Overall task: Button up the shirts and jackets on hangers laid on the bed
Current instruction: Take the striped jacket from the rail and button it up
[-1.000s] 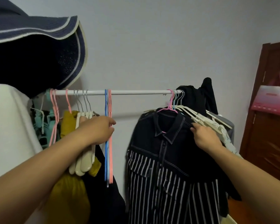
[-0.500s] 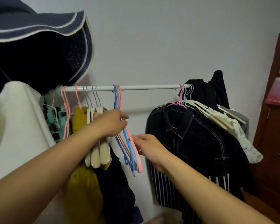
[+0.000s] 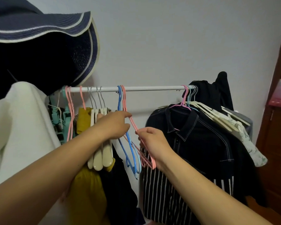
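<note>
Right hand (image 3: 152, 142) pinches the thin pink plastic hangers (image 3: 146, 153); left hand (image 3: 115, 125) grasps the blue hangers (image 3: 131, 148). All hang from the smooth white rail (image 3: 152, 88), beside the dark stitched, striped shirt (image 3: 193, 143).

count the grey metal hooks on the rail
4 grey metal hooks, side by side on the rail left of centre, above the left hand; others may be hidden.

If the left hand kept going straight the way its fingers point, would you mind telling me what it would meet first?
The left hand points rightward, fingertips already at the pink hangers. Past those, the dark shirt would likely come next, though depth is unclear.
</note>
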A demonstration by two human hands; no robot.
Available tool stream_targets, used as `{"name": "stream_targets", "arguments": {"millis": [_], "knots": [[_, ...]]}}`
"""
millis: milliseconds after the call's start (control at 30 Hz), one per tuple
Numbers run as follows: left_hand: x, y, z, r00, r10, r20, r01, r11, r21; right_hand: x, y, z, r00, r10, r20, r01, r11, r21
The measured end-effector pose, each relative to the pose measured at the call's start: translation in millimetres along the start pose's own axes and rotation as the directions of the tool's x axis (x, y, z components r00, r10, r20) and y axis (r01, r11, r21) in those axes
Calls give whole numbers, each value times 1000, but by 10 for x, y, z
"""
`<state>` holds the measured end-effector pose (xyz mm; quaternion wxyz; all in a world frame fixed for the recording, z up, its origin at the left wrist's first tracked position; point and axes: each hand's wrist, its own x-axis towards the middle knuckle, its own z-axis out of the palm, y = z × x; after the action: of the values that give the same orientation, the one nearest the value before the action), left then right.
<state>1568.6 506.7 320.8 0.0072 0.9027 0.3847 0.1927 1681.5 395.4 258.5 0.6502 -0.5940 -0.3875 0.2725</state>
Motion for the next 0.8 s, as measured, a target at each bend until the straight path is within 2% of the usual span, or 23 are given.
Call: {"name": "stream_targets", "arguments": {"millis": [233,333,400,467,567,667,800], "knots": [[-41,61,-66,998,38,54,-48,979,197,49,-18,-51,995,-38,-92,39,999,14],[-71,122,-171,995,100,3,-95,942,323,26,-45,-225,988,-76,-134,72,997,-38],[-66,216,-254,987,163,-17,-149,936,318,-28,-47,-412,981,-100,-165,93,994,-49],[-39,399,-337,973,229,16,-226,944,241,-103,-93,-622,978,-112,-177,105,993,-46],[-41,801,-460,930,359,80,-368,917,155,-152,-297,-1009,970,-141,-197,138,990,-29],[-64,1254,-610,870,490,56,-492,859,144,-376,-544,-1446,966,-129,-224,130,991,-13],[-364,2052,-688,760,649,46,-648,749,138,-1423,-311,-1998,971,-29,-238,44,997,59]]}}
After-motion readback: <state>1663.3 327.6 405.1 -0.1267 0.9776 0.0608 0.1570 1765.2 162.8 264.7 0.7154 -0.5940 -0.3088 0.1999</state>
